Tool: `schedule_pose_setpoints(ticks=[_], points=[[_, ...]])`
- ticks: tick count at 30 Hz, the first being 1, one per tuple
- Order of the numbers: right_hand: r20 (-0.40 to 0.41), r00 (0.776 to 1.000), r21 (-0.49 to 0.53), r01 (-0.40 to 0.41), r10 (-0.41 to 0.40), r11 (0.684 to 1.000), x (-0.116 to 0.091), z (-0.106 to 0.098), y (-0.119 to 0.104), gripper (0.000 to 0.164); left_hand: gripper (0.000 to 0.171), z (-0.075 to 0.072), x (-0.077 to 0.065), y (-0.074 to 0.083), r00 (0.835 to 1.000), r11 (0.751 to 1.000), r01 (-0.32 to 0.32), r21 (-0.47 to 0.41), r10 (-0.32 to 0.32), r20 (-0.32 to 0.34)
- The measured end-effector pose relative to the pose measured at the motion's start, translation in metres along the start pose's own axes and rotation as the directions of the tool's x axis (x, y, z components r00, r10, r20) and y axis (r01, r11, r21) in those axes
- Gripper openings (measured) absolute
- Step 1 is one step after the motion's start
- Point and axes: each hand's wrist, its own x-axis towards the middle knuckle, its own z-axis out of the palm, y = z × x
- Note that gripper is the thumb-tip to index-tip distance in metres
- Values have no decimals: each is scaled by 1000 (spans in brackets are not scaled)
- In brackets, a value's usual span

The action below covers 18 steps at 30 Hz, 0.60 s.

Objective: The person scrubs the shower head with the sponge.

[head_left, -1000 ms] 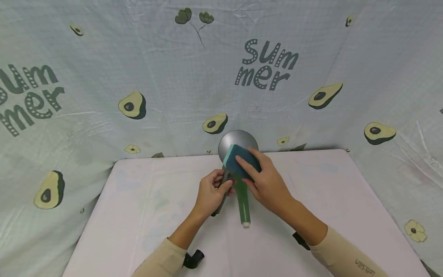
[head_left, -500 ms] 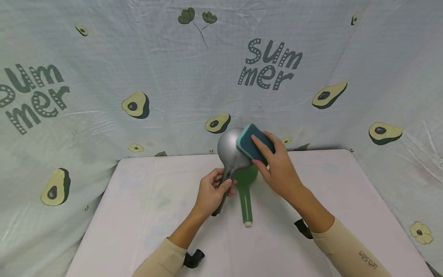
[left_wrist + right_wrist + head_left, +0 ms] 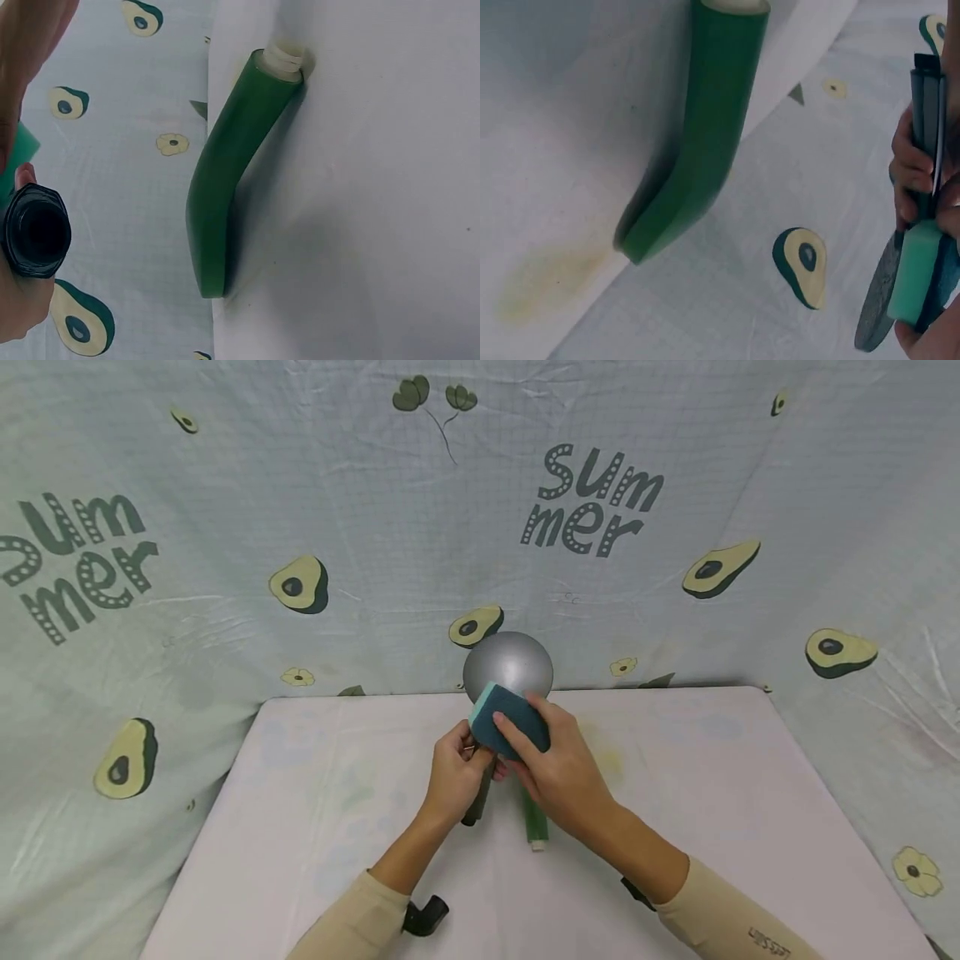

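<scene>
A grey shower head (image 3: 510, 662) is held up above the table, its round part at the top. My left hand (image 3: 453, 777) grips its dark handle (image 3: 477, 802), whose hollow end (image 3: 37, 231) faces the left wrist camera. My right hand (image 3: 566, 768) holds a sponge (image 3: 519, 720), dark blue on one side and light teal on the other. The teal side lies against the lower head and neck of the grey shower head, hiding that part. A green shower head (image 3: 229, 157) lies on the table below, partly covered by my right hand in the head view.
The table (image 3: 322, 810) has a pale pinkish-white cover. Behind it hangs a light cloth (image 3: 390, 552) printed with avocados and lettering. A black wrist camera mount (image 3: 426, 916) shows under my left sleeve, with another dark mount (image 3: 637, 893) at the right forearm.
The sponge went from the neck up to the right side of the grey head, then back down and left to the neck. My left hand stays around the handle; the head view shifted slightly.
</scene>
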Motion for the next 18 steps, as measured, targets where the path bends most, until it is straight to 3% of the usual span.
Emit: schedule_pose_setpoints(ticks=[3,6,13,15,18], points=[[-29,1000,12,-4,4,1000,1,4,-3,75,19,-3,-2,1,1000,1000,12,-21,-12,7],[-47,998,19,-48,49,999,5,-3,4,74,22,-4,-4,2,999,997,32,-67,-31,22],[-97,966,77,-231,238,970,20,-29,25,76,29,-9,-8,5,997,980,46,-193,-32,71],[-105,968,78,-221,229,972,19,-30,24,75,32,-9,-8,5,994,974,50,-220,-28,102],[-107,983,54,-147,153,988,14,-23,15,73,34,-9,-7,5,991,967,66,-246,-36,125]])
